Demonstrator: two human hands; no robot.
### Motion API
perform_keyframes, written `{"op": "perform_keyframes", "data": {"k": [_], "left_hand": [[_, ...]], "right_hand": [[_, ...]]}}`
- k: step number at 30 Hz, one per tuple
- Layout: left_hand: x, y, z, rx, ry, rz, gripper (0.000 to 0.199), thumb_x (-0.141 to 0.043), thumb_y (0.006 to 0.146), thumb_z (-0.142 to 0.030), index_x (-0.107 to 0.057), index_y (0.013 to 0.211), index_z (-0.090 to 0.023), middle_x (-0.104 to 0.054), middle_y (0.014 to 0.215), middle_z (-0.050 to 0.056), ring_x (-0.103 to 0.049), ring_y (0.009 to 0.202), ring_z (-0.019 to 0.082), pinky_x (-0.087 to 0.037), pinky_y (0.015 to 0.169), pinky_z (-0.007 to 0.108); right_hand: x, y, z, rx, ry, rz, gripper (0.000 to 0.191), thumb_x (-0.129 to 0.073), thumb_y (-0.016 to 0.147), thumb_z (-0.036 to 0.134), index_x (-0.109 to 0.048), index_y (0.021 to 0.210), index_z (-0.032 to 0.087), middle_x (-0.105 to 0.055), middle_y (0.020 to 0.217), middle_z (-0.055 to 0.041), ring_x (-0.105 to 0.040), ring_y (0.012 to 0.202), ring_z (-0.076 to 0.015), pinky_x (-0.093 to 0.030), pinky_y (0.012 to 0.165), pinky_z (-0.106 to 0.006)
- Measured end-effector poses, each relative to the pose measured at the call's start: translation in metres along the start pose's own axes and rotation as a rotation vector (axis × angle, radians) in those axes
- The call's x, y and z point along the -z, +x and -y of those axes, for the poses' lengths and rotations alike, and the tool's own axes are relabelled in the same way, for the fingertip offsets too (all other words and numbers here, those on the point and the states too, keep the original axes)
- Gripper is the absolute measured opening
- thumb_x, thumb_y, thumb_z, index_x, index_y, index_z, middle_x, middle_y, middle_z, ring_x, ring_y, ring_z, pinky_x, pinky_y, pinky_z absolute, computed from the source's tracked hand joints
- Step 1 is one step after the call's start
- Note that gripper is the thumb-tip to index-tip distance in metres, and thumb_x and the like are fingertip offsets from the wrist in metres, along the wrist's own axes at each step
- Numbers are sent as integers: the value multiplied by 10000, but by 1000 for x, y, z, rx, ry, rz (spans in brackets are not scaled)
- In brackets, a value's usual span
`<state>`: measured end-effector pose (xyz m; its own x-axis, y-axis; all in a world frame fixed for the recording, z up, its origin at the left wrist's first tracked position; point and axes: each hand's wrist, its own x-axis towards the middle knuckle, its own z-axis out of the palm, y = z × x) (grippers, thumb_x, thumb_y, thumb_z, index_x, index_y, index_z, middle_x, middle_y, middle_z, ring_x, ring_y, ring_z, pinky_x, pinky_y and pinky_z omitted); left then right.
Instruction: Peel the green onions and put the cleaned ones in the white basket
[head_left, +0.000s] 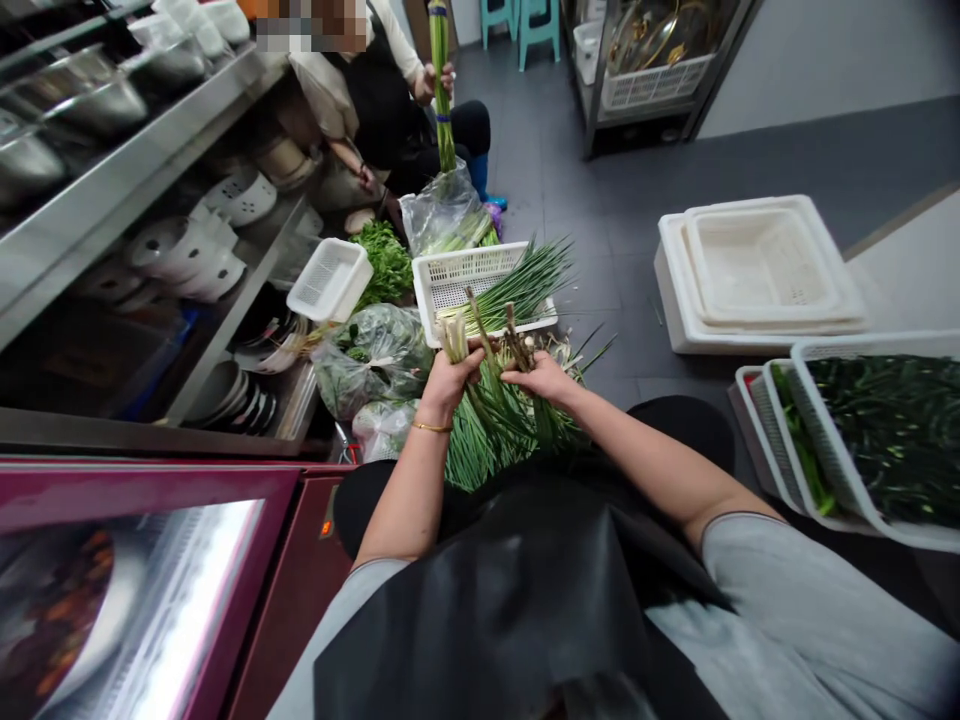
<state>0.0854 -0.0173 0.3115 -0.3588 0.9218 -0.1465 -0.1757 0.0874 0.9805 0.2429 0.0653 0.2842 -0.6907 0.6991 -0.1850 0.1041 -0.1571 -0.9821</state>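
Note:
My left hand (451, 382) is closed round a bunch of green onions, whose pale, trimmed-looking white ends (454, 336) point up. In my right hand (546, 378) are more green onions, with brown, dirty root ends (517, 340) sticking out above the fingers. Their long green leaves (487, 440) hang down toward my lap, mixed with others lying there. Just beyond my hands stands a white slotted basket (442, 275) with green onions (525, 285) laid in it, leaves toward the right. Loose root scraps and leaves lie beside my right hand.
Bagged greens (375, 360) and a small white basket (330, 280) lie on the left by a steel shelf (150, 150). A co-worker (390, 100) sits ahead holding a banded green bundle (442, 90). White tubs (757, 270) and a basket of dark green vegetables (892, 430) stand right.

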Motion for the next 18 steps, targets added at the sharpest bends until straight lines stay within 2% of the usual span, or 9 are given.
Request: {"op": "perform_keyframes", "data": {"k": [2, 4, 7, 11, 14, 18], "left_hand": [[1, -5, 8, 10, 1, -12, 537, -770, 628, -413, -696, 1081, -135, -682, 798, 48, -360, 460, 44, -295, 447, 226], [4, -10, 17, 43, 16, -3, 535, -800, 591, -381, -708, 1046, -116, -651, 735, 25, -353, 449, 40, -267, 434, 225], [14, -15, 27, 85, 11, 36, 504, -827, 553, -320, -715, 996, -107, -597, 669, -1, -370, 467, 46, -249, 438, 215], [32, -14, 39, 121, 44, 147, 442, -836, 525, -298, -726, 902, -96, -581, 643, 1, -417, 508, 69, -264, 463, 214], [44, -11, 52, 148, 114, 146, 371, -833, 517, -298, -720, 802, -89, -593, 636, 13, -444, 527, 82, -293, 486, 217], [58, -6, 75, 245, 166, 148, 373, -843, 497, -292, -702, 779, -94, -560, 580, -9, -423, 489, 76, -283, 461, 213]], "right_hand": [[-10, 1, -5, -10, 38, -96, 378, -824, 522, 433, -610, 669, 158, -461, 439, 72, -374, 403, -60, -315, 410, -214], [-11, -1, -3, 0, 41, -87, 375, -833, 507, 410, -597, 656, 160, -468, 444, 73, -377, 394, -52, -302, 391, -203], [1, -9, 15, -58, 93, 71, 347, -813, 553, 398, -573, 648, 165, -491, 451, 64, -370, 348, -49, -277, 339, -201], [24, -24, 53, -131, 214, 253, 332, -811, 590, 353, -555, 690, 166, -514, 490, 58, -359, 328, -39, -262, 306, -192], [43, -35, 79, -78, 289, 199, 323, -804, 609, 340, -558, 734, 172, -489, 513, 62, -310, 340, -20, -216, 309, -177], [78, -47, 106, 80, 337, -4, 255, -751, 693, 341, -548, 734, 192, -420, 562, 66, -231, 364, -1, -185, 337, -179]]}}
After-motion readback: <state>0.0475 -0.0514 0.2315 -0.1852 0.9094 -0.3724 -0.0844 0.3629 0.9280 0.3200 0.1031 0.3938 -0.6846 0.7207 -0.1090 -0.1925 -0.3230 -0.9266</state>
